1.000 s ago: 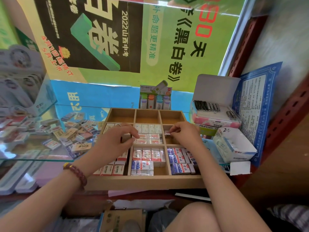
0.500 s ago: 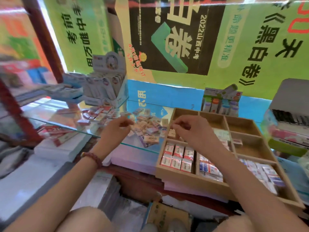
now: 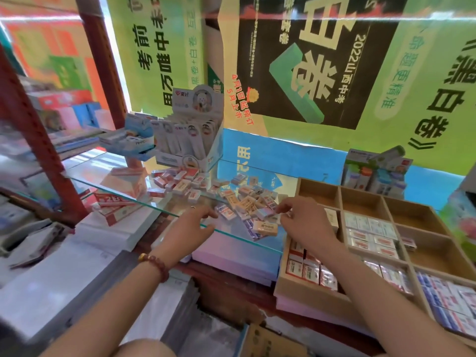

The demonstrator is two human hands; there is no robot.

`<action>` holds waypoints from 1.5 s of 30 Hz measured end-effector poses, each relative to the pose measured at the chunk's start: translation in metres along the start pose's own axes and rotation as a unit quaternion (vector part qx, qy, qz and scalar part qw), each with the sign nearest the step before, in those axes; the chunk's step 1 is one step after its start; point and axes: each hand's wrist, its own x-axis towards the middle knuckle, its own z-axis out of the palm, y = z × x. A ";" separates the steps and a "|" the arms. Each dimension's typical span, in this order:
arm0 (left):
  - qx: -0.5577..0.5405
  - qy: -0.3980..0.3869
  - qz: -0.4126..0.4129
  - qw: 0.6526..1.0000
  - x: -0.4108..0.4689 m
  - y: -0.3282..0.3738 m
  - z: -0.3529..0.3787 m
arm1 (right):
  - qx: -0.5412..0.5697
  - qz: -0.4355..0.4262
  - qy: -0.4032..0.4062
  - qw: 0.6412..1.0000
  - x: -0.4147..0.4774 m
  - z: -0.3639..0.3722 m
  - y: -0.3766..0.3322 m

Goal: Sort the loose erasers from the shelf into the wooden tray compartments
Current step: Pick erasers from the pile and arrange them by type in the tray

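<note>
Small paper-sleeved loose erasers (image 3: pixel 239 199), red-white, cream and lavender, are lying heaped on the glass shelf (image 3: pixel 128 186) just left of the wooden tray (image 3: pixel 319 194). The left hand (image 3: pixel 195 222) is touching one with relaxed fingers. The right hand (image 3: pixel 304 220) is curling its fingers among them, grip unclear. A poster (image 3: pixel 322 60) reading "2022" is hanging behind.

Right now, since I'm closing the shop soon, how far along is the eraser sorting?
Done: several tray compartments hold neat rows of erasers. In hand: the left hand and right hand are at the loose pile on the glass shelf. Left: many still loose; the tray's back three compartments are empty.
</note>
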 end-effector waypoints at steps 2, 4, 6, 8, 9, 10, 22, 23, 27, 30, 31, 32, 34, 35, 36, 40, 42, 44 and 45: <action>0.016 0.003 -0.004 1.000 0.002 -0.004 0.001 | 0.038 0.013 0.008 0.999 0.003 0.001 0.005; 0.048 0.029 -0.012 0.998 0.007 -0.001 0.000 | 0.061 0.014 0.015 0.998 0.004 0.001 0.007; 0.084 0.069 0.004 0.994 0.022 0.005 0.000 | 0.058 0.006 0.019 0.998 0.005 0.003 0.009; 0.125 0.085 0.031 0.988 0.042 0.008 -0.001 | 0.048 -0.003 0.023 0.999 0.006 0.005 0.008; 0.149 0.071 0.039 0.985 0.053 0.008 -0.001 | 0.044 -0.009 0.025 0.999 0.006 0.006 0.008; 0.177 0.042 0.043 0.982 0.063 0.008 0.000 | 0.040 -0.016 0.029 0.999 0.007 0.007 0.007; 0.266 -0.059 0.065 0.960 0.099 0.011 0.008 | 0.034 -0.065 0.027 0.997 0.007 0.011 0.001; 0.260 -0.050 0.062 0.962 0.097 0.010 0.010 | 0.032 -0.065 0.023 0.997 0.007 0.011 0.001; 0.238 -0.023 0.055 0.969 0.094 0.008 0.015 | 0.035 -0.062 0.012 0.997 0.005 0.011 0.001; 0.212 -0.011 0.051 0.976 0.091 0.011 0.013 | 0.036 -0.061 0.011 0.997 0.005 0.008 0.002; 0.209 -0.009 0.053 0.976 0.090 0.011 0.011 | 0.036 -0.058 0.012 0.998 0.005 0.007 0.003; 0.207 -0.005 0.057 0.977 0.090 0.012 0.009 | 0.036 -0.055 0.013 0.998 0.005 0.007 0.003; 0.208 0.000 0.059 0.976 0.088 0.011 0.005 | 0.035 -0.051 0.010 0.998 0.004 0.006 0.002; 0.203 -0.002 0.061 0.977 0.088 0.010 0.004 | 0.034 -0.051 0.010 0.998 0.004 0.006 0.002; 0.200 -0.001 0.067 0.978 0.087 0.009 0.003 | 0.034 -0.052 0.010 0.998 0.004 0.006 0.001; 0.193 0.022 0.100 0.976 0.085 0.004 0.002 | 0.031 -0.065 0.019 0.997 0.004 0.007 -0.008; 0.188 0.028 0.121 0.974 0.084 0.003 0.002 | 0.036 -0.066 0.019 0.997 0.004 0.009 -0.012; 0.184 0.018 0.117 0.976 0.083 0.001 0.003 | 0.039 -0.065 0.014 0.997 0.004 0.011 -0.014; 0.168 0.015 0.106 0.980 0.084 -0.001 0.004 | 0.039 -0.064 0.012 0.997 0.004 0.012 -0.015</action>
